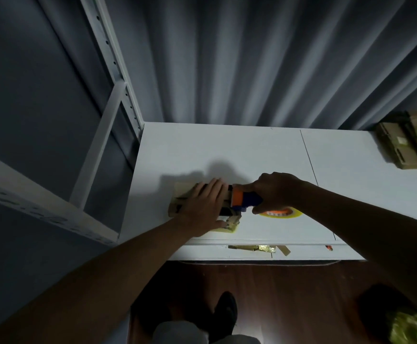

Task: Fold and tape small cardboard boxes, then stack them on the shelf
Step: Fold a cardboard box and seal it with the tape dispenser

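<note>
Your left hand [203,204] lies flat, fingers straight, on the box [185,198] near the table [227,150] front-left edge. Your right hand [274,192] grips the tape gun [243,201] against the box's right end. Bare tabletop lies behind; shelf [108,125] stands left.

Small brown cardboard box [186,198] lies flat near table's [227,150] left edge.

Both bare arms are reaching toward the frame's middle, the left hand [202,204] lying flat with fingers straight, the right hand [274,192] curling in a grip beside it.
</note>
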